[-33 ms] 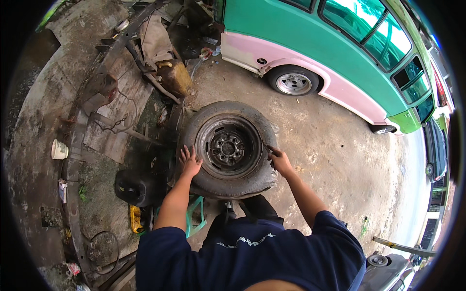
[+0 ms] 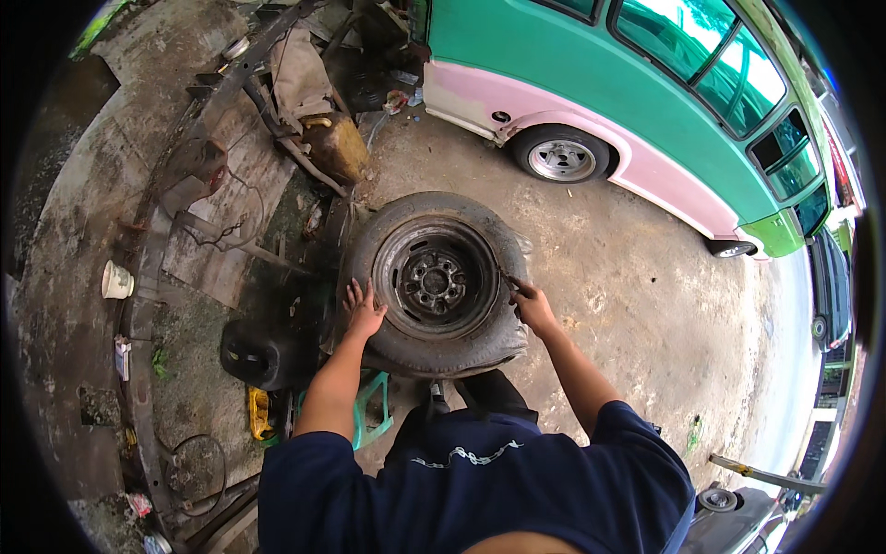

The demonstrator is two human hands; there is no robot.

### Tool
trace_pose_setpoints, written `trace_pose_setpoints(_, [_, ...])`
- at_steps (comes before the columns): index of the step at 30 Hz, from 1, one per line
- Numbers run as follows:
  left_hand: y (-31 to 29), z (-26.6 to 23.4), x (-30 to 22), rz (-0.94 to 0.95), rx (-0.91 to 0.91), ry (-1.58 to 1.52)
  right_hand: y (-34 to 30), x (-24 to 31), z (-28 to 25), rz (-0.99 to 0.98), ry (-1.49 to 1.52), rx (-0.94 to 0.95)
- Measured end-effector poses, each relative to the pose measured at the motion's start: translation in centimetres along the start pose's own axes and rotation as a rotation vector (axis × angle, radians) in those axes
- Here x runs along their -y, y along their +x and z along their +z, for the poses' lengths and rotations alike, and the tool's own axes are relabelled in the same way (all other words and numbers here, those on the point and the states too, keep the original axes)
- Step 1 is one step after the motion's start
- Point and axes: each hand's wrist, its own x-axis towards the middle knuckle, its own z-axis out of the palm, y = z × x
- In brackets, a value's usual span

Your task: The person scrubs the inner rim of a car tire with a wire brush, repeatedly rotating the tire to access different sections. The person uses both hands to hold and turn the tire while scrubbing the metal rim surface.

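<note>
Fingers spread, left hand (image 2: 365,316) on tire (image 2: 406,349) — right hand (image 2: 535,310) gripping slim dark tool (image 2: 509,279), tip by steel wheel rim (image 2: 471,309).

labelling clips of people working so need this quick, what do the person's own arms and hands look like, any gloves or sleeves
The left hand and right hand are both bare, with no gloves or watch visible. The left sleeve and right sleeve are short, loose and dark navy, part of a shirt with a pale, chain-like print.
</note>
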Motion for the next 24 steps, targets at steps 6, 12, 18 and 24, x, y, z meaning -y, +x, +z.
trace_pose_setpoints(6, [-4.3, 0.5, 0.0, 0.005, -0.241, -0.249, 2.5, -2.1, -1.0, 0.066, 0.13, 0.013])
trace_pose_setpoints(12, [-9.5, -0.9, -2.6, -0.055, -0.407, -0.528, 5.0, -2.1, -1.6, 0.028, 0.087, 0.159])
trace_pose_setpoints(18, [-13.3, 0.3, -5.4, -0.113, -0.51, -0.667, 7.5, -1.3, -0.5, -0.019, 0.011, 0.237])
trace_pose_setpoints(24, [-15.8, 3.2, -6.1, -0.165, -0.584, -0.805, 7.9, -1.5, 1.4, -0.024, -0.021, 0.346])
